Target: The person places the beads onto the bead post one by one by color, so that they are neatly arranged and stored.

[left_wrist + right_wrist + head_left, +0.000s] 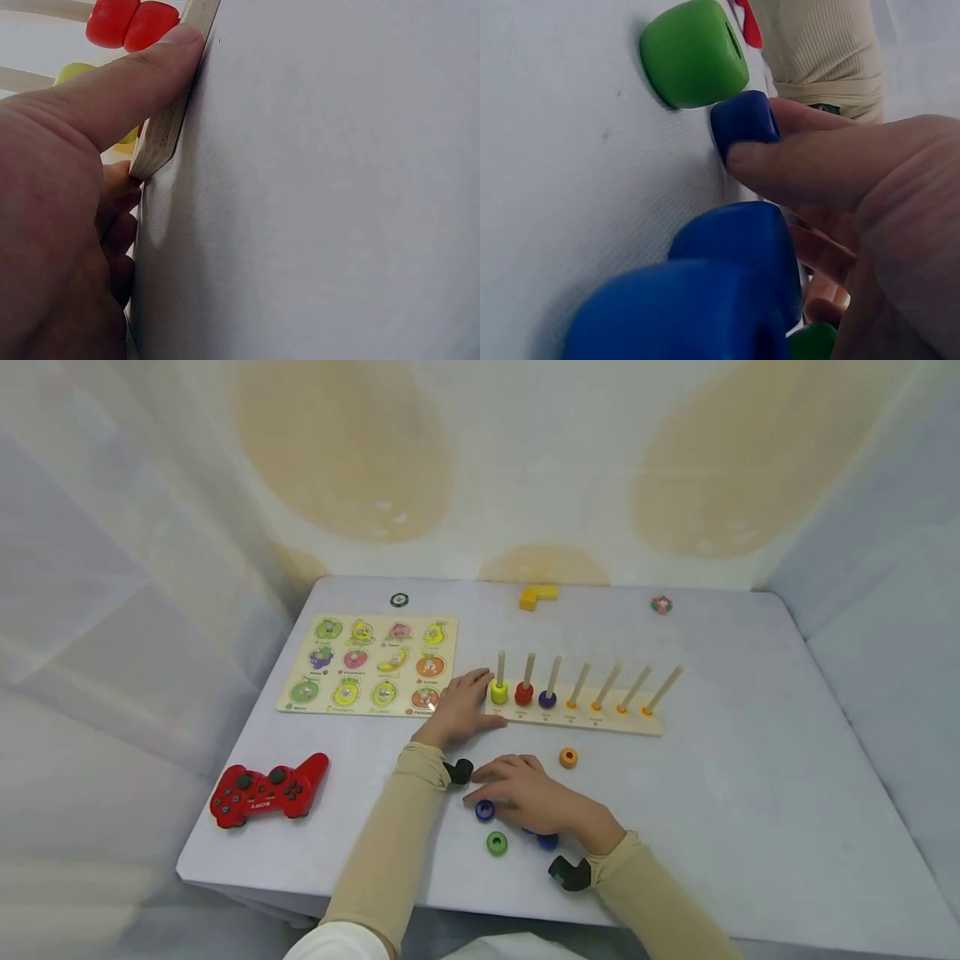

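While the worktop (750, 793) lies bare to the right of the pegs, its left half carries a fruit puzzle board (369, 664) and a red game controller (267, 789) near the front left edge. Just right of the puzzle, the peg board (576, 717) is steadied by the left hand (459, 708), thumb straight along its near edge. Nearer the front edge, the right hand (536, 795) lies over loose rings, fingertips touching a blue ring (484, 810); a green ring (497, 842) sits just beside.
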Tool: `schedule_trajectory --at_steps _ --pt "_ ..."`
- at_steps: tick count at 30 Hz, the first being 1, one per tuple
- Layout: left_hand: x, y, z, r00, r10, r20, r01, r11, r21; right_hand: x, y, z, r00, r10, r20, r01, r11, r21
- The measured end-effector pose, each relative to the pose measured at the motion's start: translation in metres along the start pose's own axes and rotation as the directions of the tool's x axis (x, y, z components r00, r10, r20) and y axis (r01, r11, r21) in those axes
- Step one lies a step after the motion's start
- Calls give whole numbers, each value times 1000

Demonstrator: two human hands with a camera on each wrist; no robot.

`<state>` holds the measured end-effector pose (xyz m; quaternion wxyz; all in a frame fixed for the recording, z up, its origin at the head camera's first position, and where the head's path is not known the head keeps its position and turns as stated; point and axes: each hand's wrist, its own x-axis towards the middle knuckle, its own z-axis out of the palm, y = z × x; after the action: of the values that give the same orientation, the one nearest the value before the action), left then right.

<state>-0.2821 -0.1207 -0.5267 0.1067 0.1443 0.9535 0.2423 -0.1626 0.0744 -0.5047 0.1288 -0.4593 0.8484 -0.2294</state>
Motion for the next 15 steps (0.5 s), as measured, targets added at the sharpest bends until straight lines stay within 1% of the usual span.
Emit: schedule_trajectory --at_steps 2,4,6,8,10,12,13,14,15 --pt "-1 1 1 1000 -1 3 1 1000 0 0 -2 -1 1000 14 20 -14 1000 -7" --pt "-1 2 0 1000 1 4 -1 1000 4 0 -4 -2 999 30 22 -30 1000 -7" --pt "-2 3 -1 1000 2 4 -2 1000 8 0 -5 -3 998 57 5 -57 998 15" --pt "-2 3 -2 1000 2 4 -2 1000 14 0 -4 -5 996 87 -32 -86 995 42" --pt "-2 3 -3 1000 -1 6 1 1000 17 -3 -1 -9 988 124 -91 -116 990 84" --pt "-2 4 -3 1000 -6 9 6 1000 16 -7 4 -17 971 140 -193 -120 987 111" --pt "-2 3 -3 1000 -9 9 9 1000 16 -10 7 -22 956 146 -255 -120 986 115" --pt "-2 3 -3 1000 -14 9 14 1000 13 -12 10 -30 935 149 -323 -115 986 122" --pt "-3 3 -3 1000 -18 7 18 1000 10 -14 13 -38 907 153 -392 -113 986 124"
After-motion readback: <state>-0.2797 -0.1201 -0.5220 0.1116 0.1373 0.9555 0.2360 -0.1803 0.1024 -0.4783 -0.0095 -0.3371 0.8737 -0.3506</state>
